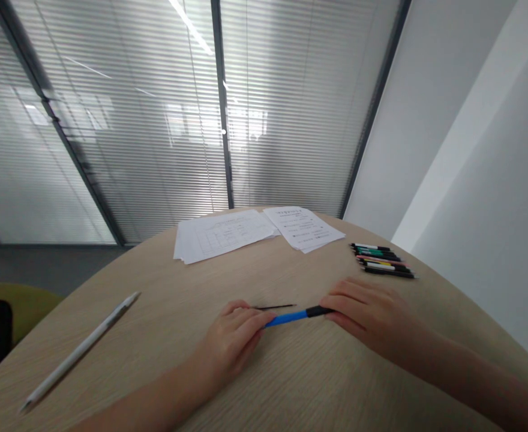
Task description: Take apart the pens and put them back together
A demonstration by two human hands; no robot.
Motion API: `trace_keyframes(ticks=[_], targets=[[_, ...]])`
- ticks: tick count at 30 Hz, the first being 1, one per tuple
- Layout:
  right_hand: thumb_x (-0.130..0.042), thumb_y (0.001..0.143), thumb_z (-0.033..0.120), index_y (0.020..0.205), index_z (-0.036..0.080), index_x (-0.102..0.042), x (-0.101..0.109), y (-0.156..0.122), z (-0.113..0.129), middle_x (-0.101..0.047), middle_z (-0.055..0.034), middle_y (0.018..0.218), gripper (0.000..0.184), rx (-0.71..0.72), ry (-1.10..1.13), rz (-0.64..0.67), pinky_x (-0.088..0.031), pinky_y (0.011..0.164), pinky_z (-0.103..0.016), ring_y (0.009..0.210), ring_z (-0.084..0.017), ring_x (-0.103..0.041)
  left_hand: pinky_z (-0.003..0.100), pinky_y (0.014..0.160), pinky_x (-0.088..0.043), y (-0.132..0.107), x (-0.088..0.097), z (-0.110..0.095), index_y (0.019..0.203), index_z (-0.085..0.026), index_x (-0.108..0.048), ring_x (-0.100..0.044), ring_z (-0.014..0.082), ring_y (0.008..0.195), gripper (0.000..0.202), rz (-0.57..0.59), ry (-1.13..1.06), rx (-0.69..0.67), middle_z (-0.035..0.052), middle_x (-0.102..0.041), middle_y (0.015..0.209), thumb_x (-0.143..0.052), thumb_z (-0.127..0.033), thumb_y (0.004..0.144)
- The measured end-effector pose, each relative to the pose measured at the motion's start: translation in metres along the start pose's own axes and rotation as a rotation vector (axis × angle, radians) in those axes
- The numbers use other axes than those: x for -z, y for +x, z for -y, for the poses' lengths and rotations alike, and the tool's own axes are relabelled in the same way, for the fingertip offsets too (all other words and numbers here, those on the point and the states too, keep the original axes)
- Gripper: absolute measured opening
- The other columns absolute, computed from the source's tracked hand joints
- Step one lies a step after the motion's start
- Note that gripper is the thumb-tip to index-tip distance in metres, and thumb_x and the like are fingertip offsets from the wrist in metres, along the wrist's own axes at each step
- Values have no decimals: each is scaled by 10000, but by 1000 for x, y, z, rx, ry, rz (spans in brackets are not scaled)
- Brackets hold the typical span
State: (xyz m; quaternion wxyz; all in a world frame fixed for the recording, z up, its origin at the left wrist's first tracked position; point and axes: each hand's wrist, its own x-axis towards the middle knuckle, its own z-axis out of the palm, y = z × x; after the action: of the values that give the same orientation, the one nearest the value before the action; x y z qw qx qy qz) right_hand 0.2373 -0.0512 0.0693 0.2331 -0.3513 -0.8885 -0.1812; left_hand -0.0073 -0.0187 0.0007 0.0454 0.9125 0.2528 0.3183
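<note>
One blue-and-black pen point(287, 318) between left grip point(237, 337) pinching blue end and right grip point(372, 315) pinching black end, one thin rod point(282, 306) just beyond, one white stick point(80, 352), two paper piles point(223, 237), several pens point(383, 266), wood counter point(156, 336), blinds point(291, 120).

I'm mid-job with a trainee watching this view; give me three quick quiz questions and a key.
1. Which hand is on the black end of the blue-and-black pen?
2. True or false: the row of pens lies to the right of the papers.
3. What shows beside the left hand, just beyond the pen: (a) a thin dark rod, (b) scissors, (c) a cup?

Key: 1. The right hand. 2. True. 3. a.
</note>
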Motion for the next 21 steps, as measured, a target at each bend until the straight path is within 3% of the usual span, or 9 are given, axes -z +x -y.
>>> trace_keyframes(ticks=[6, 12, 15, 18, 21], targets=[[-403, 828, 171, 740, 188, -579, -14, -5, 15, -600, -19, 656, 197, 14, 106, 63, -423, 549, -248, 602, -142, -535, 362, 805, -400, 1, 4, -13, 1113, -222, -436, -606, 171, 744, 349, 84, 63, -106, 60, -661, 868, -356, -79, 805], [-455, 803, 186, 749, 187, -567, -22, -8, 19, -604, -20, 653, 125, -18, 214, 20, -432, 557, -236, 605, -136, -545, 362, 776, -415, 0, 3, -12, 1059, -206, -458, -610, 172, 744, 315, 57, 43, -98, 66, -660, 869, -380, -66, 788], [-481, 791, 208, 913, 190, -541, -21, -8, 15, -628, -24, 719, 137, -75, 331, 9, -449, 594, -230, 654, -132, -564, 328, 713, -450, 1, 2, -11, 1000, -212, -479, -603, 175, 749, 263, 24, -53, 38, 49, -652, 856, -412, -93, 775], [-504, 769, 233, 1118, 176, -427, -20, -7, 4, -639, -41, 836, 362, -221, 458, 15, -465, 601, -226, 668, -121, -570, 292, 648, -469, 4, 4, -9, 936, -203, -484, -600, 172, 739, 178, -47, -214, 290, 41, -638, 827, -416, -147, 781], [-467, 781, 210, 1029, 177, -499, -24, -7, -12, -634, -41, 836, 252, -346, 484, 87, -460, 589, -224, 648, -115, -565, 308, 659, -468, 10, 7, -1, 901, -183, -447, -596, 166, 730, 113, -194, -438, 485, 35, -619, 781, -399, -192, 799]])
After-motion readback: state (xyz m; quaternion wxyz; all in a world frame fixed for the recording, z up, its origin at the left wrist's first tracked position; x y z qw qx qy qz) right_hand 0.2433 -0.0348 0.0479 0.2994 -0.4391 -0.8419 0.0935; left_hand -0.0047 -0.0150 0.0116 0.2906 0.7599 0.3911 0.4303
